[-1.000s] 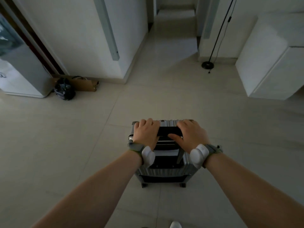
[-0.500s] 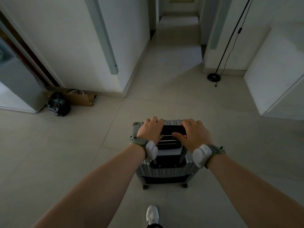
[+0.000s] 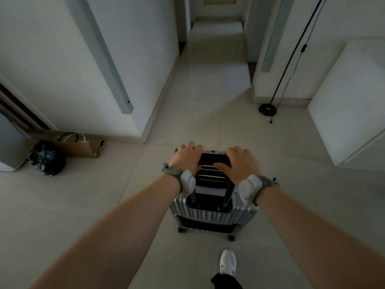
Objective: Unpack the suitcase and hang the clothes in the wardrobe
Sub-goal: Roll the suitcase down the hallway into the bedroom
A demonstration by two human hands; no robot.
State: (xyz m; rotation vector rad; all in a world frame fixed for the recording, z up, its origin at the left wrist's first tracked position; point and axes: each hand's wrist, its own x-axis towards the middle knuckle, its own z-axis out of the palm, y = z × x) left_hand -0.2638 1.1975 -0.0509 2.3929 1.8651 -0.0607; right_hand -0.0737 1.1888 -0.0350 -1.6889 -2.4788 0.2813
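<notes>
Pale glossy floor tiles (image 3: 83, 205) are spreading across the dim room and running into a narrow corridor (image 3: 216, 49) far ahead, where brighter light is falling. A white wall (image 3: 52, 59) is standing on the left, carrying a slanting grey strip (image 3: 104, 59). At its foot a black plastic bag (image 3: 46, 157) is sitting against a flat brown paper bag (image 3: 83, 147). On the right a white cabinet (image 3: 354, 101) is standing, and near it a black floor lamp (image 3: 267, 109) is resting on its round base, its cord trailing down.
</notes>
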